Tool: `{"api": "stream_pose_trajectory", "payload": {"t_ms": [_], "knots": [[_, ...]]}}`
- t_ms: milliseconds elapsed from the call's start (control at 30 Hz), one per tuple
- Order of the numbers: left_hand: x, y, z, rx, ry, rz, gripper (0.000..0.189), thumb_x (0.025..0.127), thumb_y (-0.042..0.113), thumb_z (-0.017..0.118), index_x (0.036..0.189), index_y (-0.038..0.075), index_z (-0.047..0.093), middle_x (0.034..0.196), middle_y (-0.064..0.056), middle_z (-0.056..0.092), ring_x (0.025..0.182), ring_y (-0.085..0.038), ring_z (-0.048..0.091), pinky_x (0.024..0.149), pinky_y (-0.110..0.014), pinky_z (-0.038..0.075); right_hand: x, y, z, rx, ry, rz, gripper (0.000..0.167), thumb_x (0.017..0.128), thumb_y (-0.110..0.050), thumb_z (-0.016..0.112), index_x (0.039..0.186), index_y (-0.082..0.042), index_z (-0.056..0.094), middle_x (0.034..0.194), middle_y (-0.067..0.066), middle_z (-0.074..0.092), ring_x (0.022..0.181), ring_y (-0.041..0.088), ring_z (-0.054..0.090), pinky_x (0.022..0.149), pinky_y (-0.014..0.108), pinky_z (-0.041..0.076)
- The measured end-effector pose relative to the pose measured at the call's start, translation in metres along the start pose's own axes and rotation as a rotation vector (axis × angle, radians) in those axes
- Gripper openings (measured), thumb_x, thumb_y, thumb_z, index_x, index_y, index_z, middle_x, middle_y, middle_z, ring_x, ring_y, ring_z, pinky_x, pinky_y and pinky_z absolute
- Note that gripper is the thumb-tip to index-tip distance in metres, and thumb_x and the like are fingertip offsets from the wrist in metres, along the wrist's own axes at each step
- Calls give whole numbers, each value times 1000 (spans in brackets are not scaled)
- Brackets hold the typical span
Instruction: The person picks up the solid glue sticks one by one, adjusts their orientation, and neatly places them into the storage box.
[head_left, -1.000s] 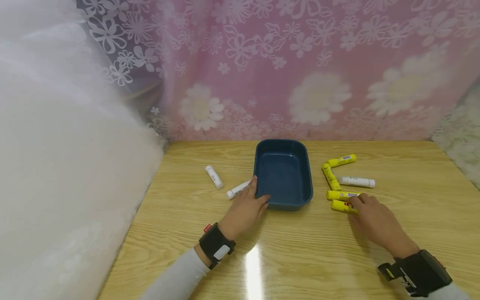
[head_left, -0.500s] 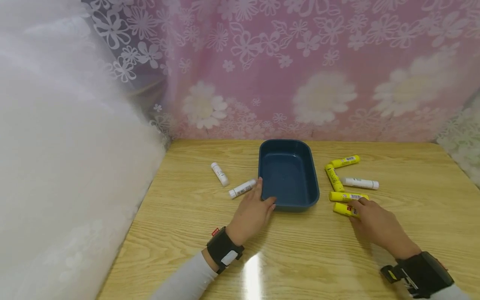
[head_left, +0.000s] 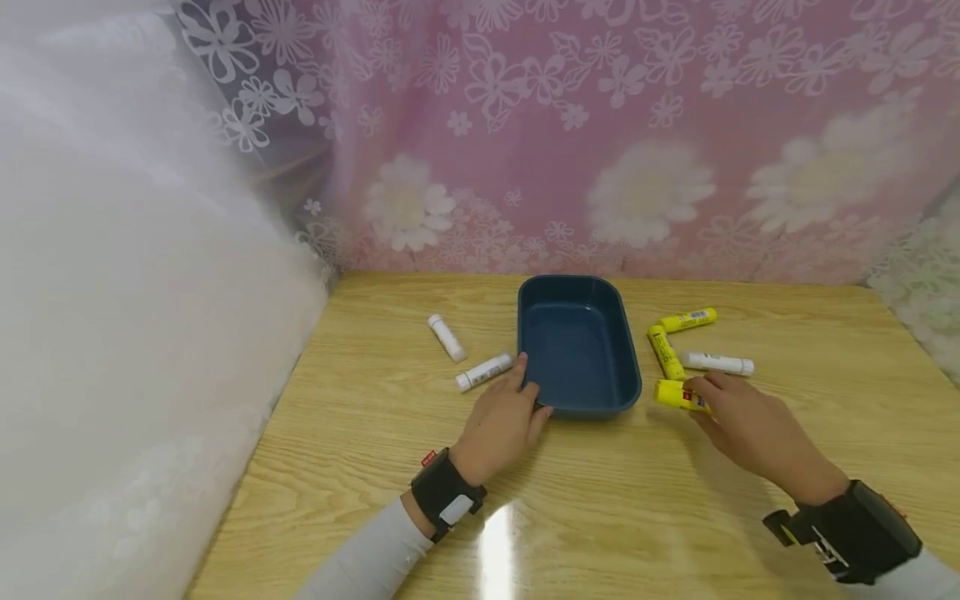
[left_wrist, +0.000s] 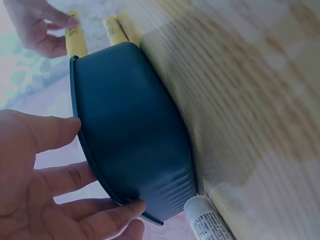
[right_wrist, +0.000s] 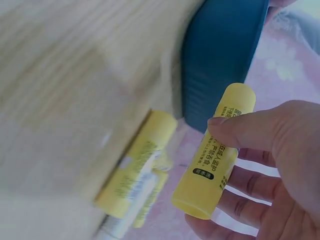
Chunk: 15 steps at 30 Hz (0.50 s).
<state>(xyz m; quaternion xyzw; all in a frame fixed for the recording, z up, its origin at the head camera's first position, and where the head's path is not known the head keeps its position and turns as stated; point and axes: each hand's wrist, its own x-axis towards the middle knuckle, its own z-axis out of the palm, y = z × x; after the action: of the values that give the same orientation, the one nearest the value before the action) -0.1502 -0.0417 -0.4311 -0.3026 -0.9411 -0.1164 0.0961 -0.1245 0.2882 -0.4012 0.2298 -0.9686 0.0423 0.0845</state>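
Note:
My right hand (head_left: 757, 429) pinches a yellow glue stick (right_wrist: 207, 160) between thumb and fingers, holding it off the tabletop, close to the right side of a blue plastic bin (head_left: 573, 358). My left hand (head_left: 498, 429) holds the bin's near left corner; in the left wrist view its thumb and fingers lie along and over the rim (left_wrist: 87, 150). Nothing shows inside the bin. Another yellow glue stick (right_wrist: 135, 165) lies beneath the right hand in the right wrist view; in the head view the hand and the held stick hide it.
Farther back on the right lie a yellow glue stick (head_left: 688, 319), a second yellow one (head_left: 665, 352) and a white stick (head_left: 718, 363). Two white sticks, one tilted (head_left: 447, 337) and one near the bin (head_left: 484, 372), are on the left. A floral curtain (head_left: 525, 167) hangs behind the wooden table.
The right hand has raised the nearest yellow glue stick from the table and shifted it slightly back, over its neighbour. The left hand stays at the bin's corner, its fingers slightly rearranged.

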Motion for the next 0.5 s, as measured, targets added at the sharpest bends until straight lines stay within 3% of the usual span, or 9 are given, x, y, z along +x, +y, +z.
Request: {"api": "stream_pose_trajectory", "payload": {"t_ms": [100,267,400,500], "knots": [[0,0,-1,2,14,9,33,103,37,57,104,7,71,148,-29,45,125,-29,59,91,-30,52,8,-6,-9,-10,-6,-21,34,79,-9,83,107,-3,66,93,9,62,72,19,59,53,30,46],[0,0,-3,-3,32,15,32,101,36,60,105,7,73,146,-28,48,111,-27,67,85,-29,54,21,-15,-26,-36,-37,-30,36,80,-11,84,109,-3,65,91,7,60,71,20,58,51,32,46],[1,0,-5,-95,30,-22,39,100,36,63,122,4,67,149,-29,44,107,-28,69,79,-30,56,29,-20,-39,-42,-45,-58,38,79,-12,85,110,-4,63,91,6,60,69,18,58,51,31,46],[3,-5,-3,-248,17,-86,56,99,37,64,140,0,52,153,-29,37,110,-31,67,77,-33,58,35,-24,-48,-8,-59,-82,38,80,-12,84,109,-4,61,92,5,61,70,16,58,54,31,48]]}}
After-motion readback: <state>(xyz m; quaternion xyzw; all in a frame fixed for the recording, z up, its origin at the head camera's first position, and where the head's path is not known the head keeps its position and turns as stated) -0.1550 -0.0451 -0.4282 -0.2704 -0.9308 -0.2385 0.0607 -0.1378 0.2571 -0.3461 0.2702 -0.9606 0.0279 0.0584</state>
